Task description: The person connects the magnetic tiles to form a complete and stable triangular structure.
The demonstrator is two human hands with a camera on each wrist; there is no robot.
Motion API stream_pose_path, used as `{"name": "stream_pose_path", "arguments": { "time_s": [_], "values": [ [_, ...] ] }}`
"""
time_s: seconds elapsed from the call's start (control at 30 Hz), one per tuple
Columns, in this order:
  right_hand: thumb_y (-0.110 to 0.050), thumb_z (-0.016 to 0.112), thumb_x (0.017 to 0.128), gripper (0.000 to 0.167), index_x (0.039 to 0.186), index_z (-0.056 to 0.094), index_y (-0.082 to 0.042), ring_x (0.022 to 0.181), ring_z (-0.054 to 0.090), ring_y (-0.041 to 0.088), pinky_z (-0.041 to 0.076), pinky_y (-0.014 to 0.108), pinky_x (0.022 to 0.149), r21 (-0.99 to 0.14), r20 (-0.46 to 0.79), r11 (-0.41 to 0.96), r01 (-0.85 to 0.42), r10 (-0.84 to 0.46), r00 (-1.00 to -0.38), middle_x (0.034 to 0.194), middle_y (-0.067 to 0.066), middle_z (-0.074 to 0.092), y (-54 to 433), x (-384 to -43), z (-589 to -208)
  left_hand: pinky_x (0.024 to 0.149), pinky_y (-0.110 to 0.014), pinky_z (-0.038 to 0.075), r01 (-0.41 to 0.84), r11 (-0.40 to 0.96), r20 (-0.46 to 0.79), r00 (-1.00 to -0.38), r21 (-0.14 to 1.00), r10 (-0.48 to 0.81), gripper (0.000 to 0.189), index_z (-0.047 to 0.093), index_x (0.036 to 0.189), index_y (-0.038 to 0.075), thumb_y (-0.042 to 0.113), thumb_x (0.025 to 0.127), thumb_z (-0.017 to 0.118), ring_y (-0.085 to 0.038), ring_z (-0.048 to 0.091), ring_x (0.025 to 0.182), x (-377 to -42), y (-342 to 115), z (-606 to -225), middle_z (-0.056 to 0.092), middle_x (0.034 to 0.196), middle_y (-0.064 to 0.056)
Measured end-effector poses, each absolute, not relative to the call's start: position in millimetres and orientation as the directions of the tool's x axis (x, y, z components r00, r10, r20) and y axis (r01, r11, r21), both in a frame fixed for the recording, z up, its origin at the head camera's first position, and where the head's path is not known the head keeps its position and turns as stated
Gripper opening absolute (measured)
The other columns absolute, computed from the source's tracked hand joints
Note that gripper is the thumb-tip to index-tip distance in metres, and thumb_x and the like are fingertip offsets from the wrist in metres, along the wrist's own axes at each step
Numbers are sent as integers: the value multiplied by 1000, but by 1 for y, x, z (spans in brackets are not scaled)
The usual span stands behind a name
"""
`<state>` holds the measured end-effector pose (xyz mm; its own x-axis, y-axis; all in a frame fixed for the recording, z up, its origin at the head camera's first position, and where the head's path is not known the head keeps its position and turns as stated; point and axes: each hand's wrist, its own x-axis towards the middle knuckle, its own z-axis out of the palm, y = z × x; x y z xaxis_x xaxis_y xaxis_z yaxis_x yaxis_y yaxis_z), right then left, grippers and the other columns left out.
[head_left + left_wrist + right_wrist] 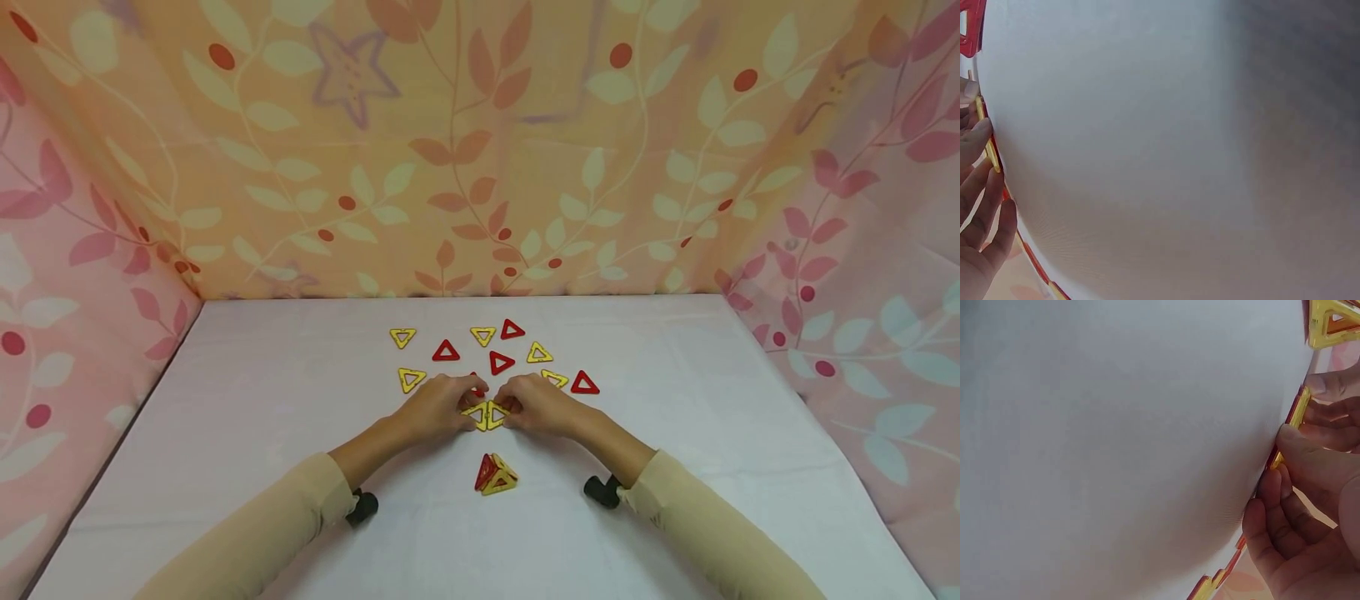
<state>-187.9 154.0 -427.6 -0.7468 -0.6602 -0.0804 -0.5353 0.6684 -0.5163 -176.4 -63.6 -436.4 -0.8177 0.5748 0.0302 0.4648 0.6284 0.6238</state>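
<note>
Two yellow triangular magnetic tiles meet edge to edge between the hands in the head view. The left hand (441, 405) pinches the left yellow tile (483, 417) between thumb and fingers. By its outer corner, the right hand (542, 405) pinches the right yellow tile (491, 415). Both wrist views catch the tiles edge-on, a yellow edge (1299, 414) with red along it, low over the white surface. Partly covered by the left fingers is a red triangle tile (477, 388). Closer to the person stands a small red and yellow pyramid (497, 477) of such tiles.
Beyond the hands, loose red triangles (446, 351) and yellow triangles (402, 337) lie scattered on the white table (262, 400). One yellow triangle (555, 379) is partly hidden by the right hand. Patterned curtains (465, 150) enclose the table at the back and sides.
</note>
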Motion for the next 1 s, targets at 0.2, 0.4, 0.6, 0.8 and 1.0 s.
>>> {"name": "stream_pose_path", "arguments": {
  "time_s": [0.2,0.4,0.6,0.8,1.0],
  "values": [
    [-7,78,85,26,110,73,-4,81,57,12,51,26,75,-510,-77,668,-542,-663,-744,96,0,69,154,-187,-427,84,-31,52,469,641,17,-815,607,580,51,64,127,10,11,80,84,-14,63,90,-177,-63,-438,70,103,0],
    [-6,78,85,25,109,73,-3,79,57,12,51,25,73,-519,-71,656,-548,-672,-737,94,0,69,154,-188,-428,85,-32,51,479,646,5,-805,595,593,54,59,131,10,11,82,82,-15,59,92,-176,-62,-439,67,106,0],
    [-6,78,85,25,109,73,-4,79,58,13,51,25,74,-533,-76,654,-536,-668,-740,93,0,69,154,-188,-428,88,-32,52,487,623,16,-795,612,606,56,55,133,10,9,83,81,-15,61,95,-176,-62,-437,67,106,-1],
    [-5,77,85,23,108,73,-4,80,58,13,52,25,74,-539,-77,649,-537,-673,-736,93,0,69,155,-189,-428,86,-30,53,485,595,24,-787,640,616,57,55,133,9,9,83,81,-13,62,93,-178,-62,-435,68,104,-1],
    [-6,78,85,24,108,73,-4,80,58,13,52,25,74,-542,-85,651,-531,-671,-737,93,-1,69,155,-191,-429,85,-29,54,480,587,27,-788,653,615,58,55,135,8,7,82,81,-13,64,94,-178,-62,-433,69,103,-2]
  ]
}}
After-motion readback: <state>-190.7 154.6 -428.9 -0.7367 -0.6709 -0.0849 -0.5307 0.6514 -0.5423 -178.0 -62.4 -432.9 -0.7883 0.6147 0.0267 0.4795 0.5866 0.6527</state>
